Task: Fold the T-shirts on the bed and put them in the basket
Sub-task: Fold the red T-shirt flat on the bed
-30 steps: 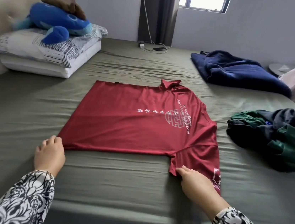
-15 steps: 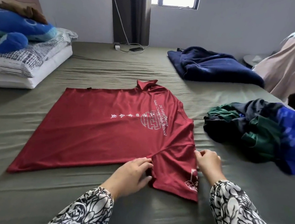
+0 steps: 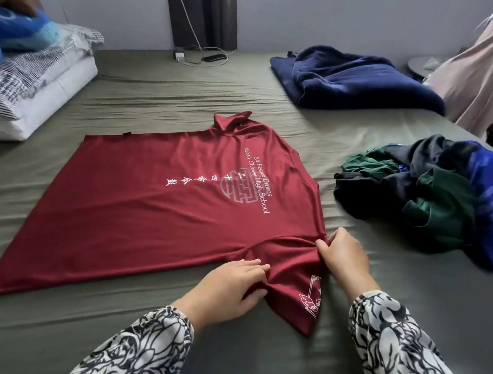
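Observation:
A dark red T-shirt [image 3: 150,203] with white print lies flat on the green bed sheet [image 3: 156,104], collar toward the far side. My left hand [image 3: 229,287] grips the near sleeve at its armpit edge, fingers curled into the cloth. My right hand [image 3: 344,256] pinches the same sleeve at the shoulder seam. The cloth bunches between the two hands. A heap of unfolded dark, green and blue T-shirts [image 3: 442,198] lies to the right. No basket is in view.
A folded navy blanket [image 3: 354,82] lies at the far right. Pillows [image 3: 30,95] with a blue plush toy [image 3: 6,30] sit at the left. A charger and cable [image 3: 202,55] lie by the curtain. Pink cloth [image 3: 486,67] hangs at the right.
My left hand left the shirt's bottom hem and came across to the near sleeve. My right hand shifted up to the shoulder seam. The view swung right and closer.

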